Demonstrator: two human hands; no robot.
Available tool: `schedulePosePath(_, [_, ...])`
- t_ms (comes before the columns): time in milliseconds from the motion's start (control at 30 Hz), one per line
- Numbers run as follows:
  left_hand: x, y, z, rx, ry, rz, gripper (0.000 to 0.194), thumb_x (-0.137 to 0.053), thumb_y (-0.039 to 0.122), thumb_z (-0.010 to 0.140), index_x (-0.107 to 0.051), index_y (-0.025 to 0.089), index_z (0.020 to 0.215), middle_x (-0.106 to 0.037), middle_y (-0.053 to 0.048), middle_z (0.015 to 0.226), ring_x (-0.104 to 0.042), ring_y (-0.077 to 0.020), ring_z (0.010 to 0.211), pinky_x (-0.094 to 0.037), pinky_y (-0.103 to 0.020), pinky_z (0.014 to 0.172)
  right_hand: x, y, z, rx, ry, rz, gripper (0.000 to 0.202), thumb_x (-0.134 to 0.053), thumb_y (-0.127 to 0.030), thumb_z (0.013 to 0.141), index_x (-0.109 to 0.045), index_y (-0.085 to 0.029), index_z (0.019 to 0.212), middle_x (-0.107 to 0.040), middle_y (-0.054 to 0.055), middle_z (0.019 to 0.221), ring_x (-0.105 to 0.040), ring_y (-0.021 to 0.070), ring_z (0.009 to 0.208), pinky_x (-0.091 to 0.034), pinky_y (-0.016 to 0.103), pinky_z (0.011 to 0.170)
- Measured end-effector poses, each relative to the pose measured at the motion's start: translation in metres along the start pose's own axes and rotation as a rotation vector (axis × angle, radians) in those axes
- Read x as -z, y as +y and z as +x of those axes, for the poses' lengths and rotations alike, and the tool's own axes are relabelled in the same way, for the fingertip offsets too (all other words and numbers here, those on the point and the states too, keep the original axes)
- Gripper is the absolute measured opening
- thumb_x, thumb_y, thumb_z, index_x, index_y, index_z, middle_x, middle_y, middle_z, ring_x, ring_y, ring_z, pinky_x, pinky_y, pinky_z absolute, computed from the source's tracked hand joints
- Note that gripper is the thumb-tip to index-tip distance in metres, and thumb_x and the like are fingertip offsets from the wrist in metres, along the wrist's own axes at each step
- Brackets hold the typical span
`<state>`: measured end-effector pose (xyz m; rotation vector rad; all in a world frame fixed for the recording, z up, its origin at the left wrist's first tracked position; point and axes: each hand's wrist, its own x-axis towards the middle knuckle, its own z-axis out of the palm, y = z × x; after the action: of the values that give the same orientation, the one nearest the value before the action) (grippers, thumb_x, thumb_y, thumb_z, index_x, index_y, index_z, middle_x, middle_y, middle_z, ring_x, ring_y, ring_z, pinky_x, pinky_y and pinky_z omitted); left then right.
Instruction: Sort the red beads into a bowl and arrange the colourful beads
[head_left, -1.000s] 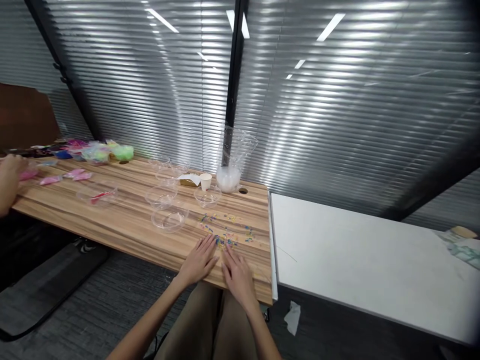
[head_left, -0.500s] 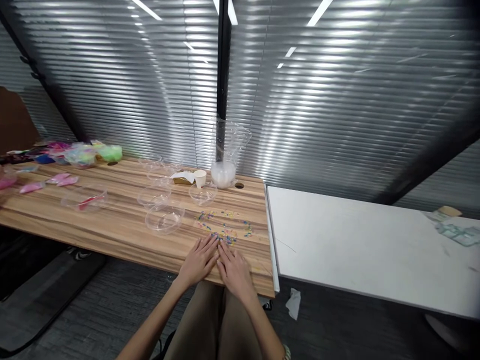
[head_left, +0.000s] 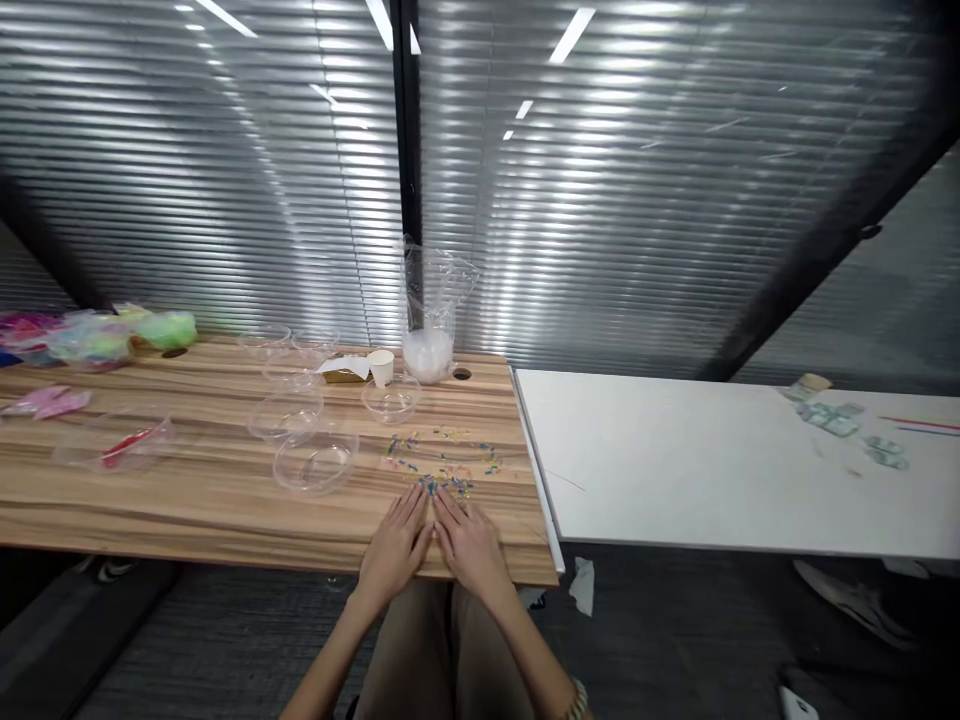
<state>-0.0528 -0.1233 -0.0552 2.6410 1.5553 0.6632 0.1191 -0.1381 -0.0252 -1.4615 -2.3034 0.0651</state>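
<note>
My left hand (head_left: 395, 545) lies flat on the wooden table (head_left: 225, 510) near its front edge, fingers stretched forward. Beside it my right hand (head_left: 469, 545) rests flat too, the two thumbs close together. Neither hand holds anything. Just beyond the fingertips, many small coloured beads (head_left: 450, 485) are scattered in a rough ring, mostly blue, yellow and pink. To the left of the beads sits a clear round plastic bowl (head_left: 315, 465). Behind them is another clear bowl (head_left: 391, 400), next to a white paper cup (head_left: 381, 366).
At the back a clear plastic bag (head_left: 429, 350) holds white stuff. Further clear bowls (head_left: 285, 415) stand left, then a clear container with a red item (head_left: 124, 447), pink packets (head_left: 52, 400) and coloured bags (head_left: 94, 340). A white table (head_left: 675, 470) adjoins on the right; tissue (head_left: 582, 585) lies on the floor.
The view has turned to the right, so more of the white table shows. Both hands remain flat on the table, drawn back slightly from the beads.
</note>
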Motion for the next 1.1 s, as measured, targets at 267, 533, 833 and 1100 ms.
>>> schedulePosePath(267, [0.004, 0.001, 0.003, -0.051, -0.068, 0.055, 0.05, -0.031, 0.034, 0.101, -0.034, 0.014, 0.146, -0.032, -0.011, 0.152, -0.026, -0.0241, 0.142, -0.031, -0.046, 0.113, -0.001, 0.003, -0.004, 0.028, 0.017, 0.016, 0.044, -0.04, -0.026, 0.098, -0.046, -0.014, 0.14, -0.04, 0.006, 0.147, -0.046, 0.0245, 0.125, -0.041, 0.04, 0.103])
schedulePosePath(533, [0.008, 0.0, 0.003, -0.093, -0.091, 0.082, 0.049, -0.027, 0.033, 0.102, -0.034, 0.015, 0.146, -0.032, -0.011, 0.152, -0.027, -0.0216, 0.142, -0.03, -0.044, 0.113, 0.001, 0.001, -0.003, 0.053, -0.016, 0.011, 0.044, -0.04, -0.025, 0.098, -0.045, -0.021, 0.142, -0.043, 0.002, 0.145, -0.052, 0.0261, 0.115, -0.046, 0.041, 0.096])
schedulePosePath(833, [0.003, 0.003, 0.0, 0.027, -0.041, 0.071, 0.055, -0.028, 0.04, 0.101, -0.035, 0.007, 0.144, -0.032, -0.016, 0.151, -0.027, -0.0268, 0.142, -0.032, -0.047, 0.112, 0.005, 0.0, -0.003, 0.014, -0.012, 0.014, 0.045, -0.039, -0.025, 0.098, -0.044, -0.014, 0.141, -0.038, 0.009, 0.148, -0.049, 0.0244, 0.122, -0.042, 0.038, 0.102])
schedulePosePath(1100, [0.005, 0.002, 0.001, 0.013, -0.069, 0.111, 0.054, -0.028, 0.039, 0.1, -0.03, 0.013, 0.147, -0.028, -0.012, 0.153, -0.022, -0.0252, 0.144, -0.029, -0.048, 0.113, 0.008, -0.001, -0.002, 0.012, -0.061, 0.007, 0.042, -0.041, -0.027, 0.098, -0.048, -0.02, 0.139, -0.044, 0.004, 0.144, -0.052, 0.0257, 0.116, -0.044, 0.039, 0.098])
